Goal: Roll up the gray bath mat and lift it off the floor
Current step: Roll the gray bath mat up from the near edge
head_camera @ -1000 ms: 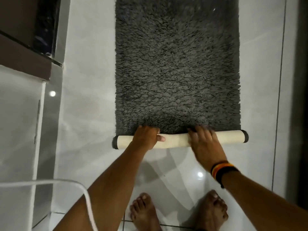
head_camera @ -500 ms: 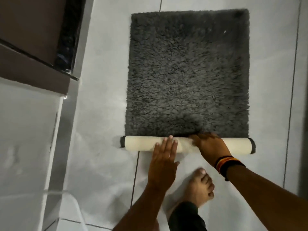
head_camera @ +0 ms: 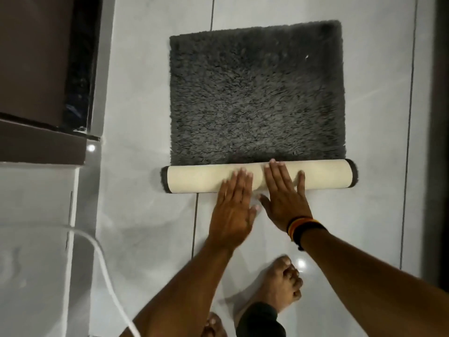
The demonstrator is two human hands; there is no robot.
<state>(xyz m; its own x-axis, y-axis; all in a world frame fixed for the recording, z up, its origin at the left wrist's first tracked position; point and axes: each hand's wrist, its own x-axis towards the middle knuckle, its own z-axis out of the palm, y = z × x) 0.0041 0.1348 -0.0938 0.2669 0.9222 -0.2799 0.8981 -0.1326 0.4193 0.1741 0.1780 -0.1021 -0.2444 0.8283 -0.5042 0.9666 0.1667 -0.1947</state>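
Note:
The gray shaggy bath mat (head_camera: 255, 93) lies flat on the glossy tile floor, and its near end is rolled into a tube with the cream backing (head_camera: 194, 177) facing out. My left hand (head_camera: 233, 210) is flat, fingers spread, with its fingertips on the middle of the roll. Just to its right, my right hand (head_camera: 284, 198), with a striped band at the wrist, presses palm-down on the roll, fingers reaching its far side. Neither hand grips the mat.
A dark brown cabinet (head_camera: 36, 81) and a pale ledge (head_camera: 36, 190) stand along the left. A white cable (head_camera: 107, 276) curves at the lower left. My bare feet (head_camera: 281, 283) stand just behind the roll. A dark wall edge (head_camera: 441, 142) runs down the right.
The roll has grown thicker and moved away from me over the mat. Both hands went from curled over the roll to flat with fingers spread on top of it. One foot stepped forward.

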